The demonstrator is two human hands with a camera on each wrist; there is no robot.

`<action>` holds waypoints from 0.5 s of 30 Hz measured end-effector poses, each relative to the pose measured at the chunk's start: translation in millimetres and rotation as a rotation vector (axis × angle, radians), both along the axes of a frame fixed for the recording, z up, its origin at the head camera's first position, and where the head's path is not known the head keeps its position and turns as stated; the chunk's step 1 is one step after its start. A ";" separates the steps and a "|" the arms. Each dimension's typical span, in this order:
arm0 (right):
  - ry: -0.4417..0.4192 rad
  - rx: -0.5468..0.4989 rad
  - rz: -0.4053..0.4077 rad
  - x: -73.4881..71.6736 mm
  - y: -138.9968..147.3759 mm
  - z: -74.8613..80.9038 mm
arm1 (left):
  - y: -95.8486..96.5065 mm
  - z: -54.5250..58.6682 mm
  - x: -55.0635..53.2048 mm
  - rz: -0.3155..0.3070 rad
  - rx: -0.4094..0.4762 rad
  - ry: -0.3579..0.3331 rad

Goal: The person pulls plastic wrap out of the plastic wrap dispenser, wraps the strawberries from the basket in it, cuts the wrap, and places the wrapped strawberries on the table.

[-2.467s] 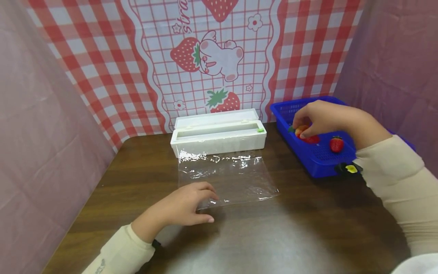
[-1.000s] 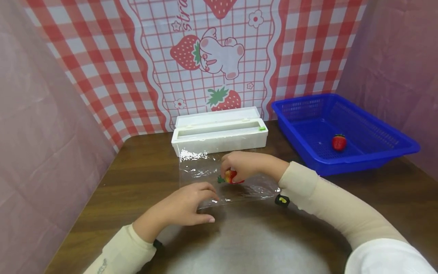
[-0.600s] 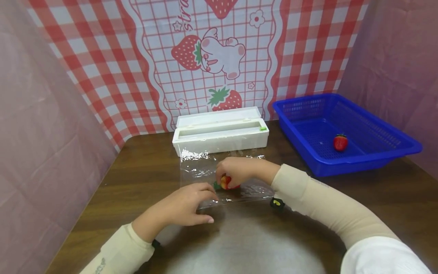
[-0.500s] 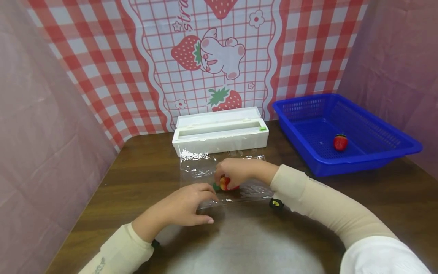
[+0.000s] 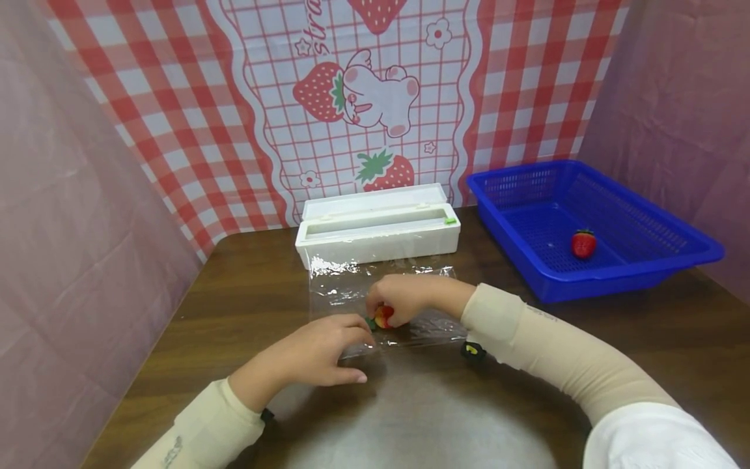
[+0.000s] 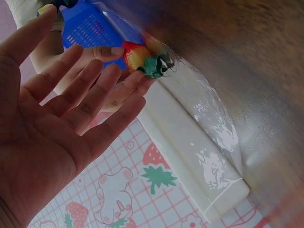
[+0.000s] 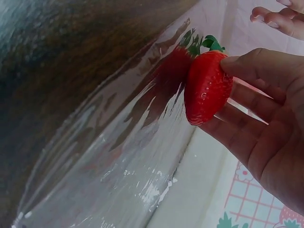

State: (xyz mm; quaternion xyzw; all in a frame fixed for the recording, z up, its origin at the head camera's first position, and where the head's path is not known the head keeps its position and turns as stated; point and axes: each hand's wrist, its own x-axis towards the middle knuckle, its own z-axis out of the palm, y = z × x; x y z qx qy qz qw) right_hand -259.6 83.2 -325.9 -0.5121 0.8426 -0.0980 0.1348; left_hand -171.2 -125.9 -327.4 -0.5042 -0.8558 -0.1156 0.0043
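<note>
In the head view my right hand (image 5: 404, 296) pinches a strawberry (image 5: 383, 317) low over a clear sheet of cling film (image 5: 340, 296). The right wrist view shows the strawberry (image 7: 206, 88) red and glossy with a green leafy cap, thumb on one side and fingers on the other. Its reflection shows in the film, and I cannot tell whether they touch. My left hand (image 5: 319, 352), fingers extended and slightly bent, lies at the film's near left corner and holds nothing. The film runs out of a white cling film box (image 5: 381, 246), its lid up.
At the right stands a blue plastic basket (image 5: 597, 281) with another strawberry (image 5: 583, 243) in it. A red-and-white strawberry-print cloth (image 5: 258, 117) hangs behind the wooden table (image 5: 234, 286). Pink cloth (image 5: 70, 215) hangs at both sides.
My right hand has carried the strawberry from the blue basket leftward to over the cling film, then lowered it slightly toward the near edge. The left hand has hardly moved.
</note>
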 end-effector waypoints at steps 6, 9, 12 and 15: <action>-0.003 0.004 -0.005 -0.3 -0.2 -0.6 | -0.1 0.6 -0.5 -0.005 0.004 0.002; 0.035 0.009 0.003 -0.3 3.1 1.5 | -0.5 0.7 -1.6 -0.009 -0.003 0.012; 0.090 0.000 0.016 0.5 11.3 6.0 | -1.5 2.0 -3.4 -0.011 -0.014 0.036; 0.135 -0.017 0.028 4.0 25.9 13.3 | -3.8 3.8 -6.0 -0.010 -0.028 0.053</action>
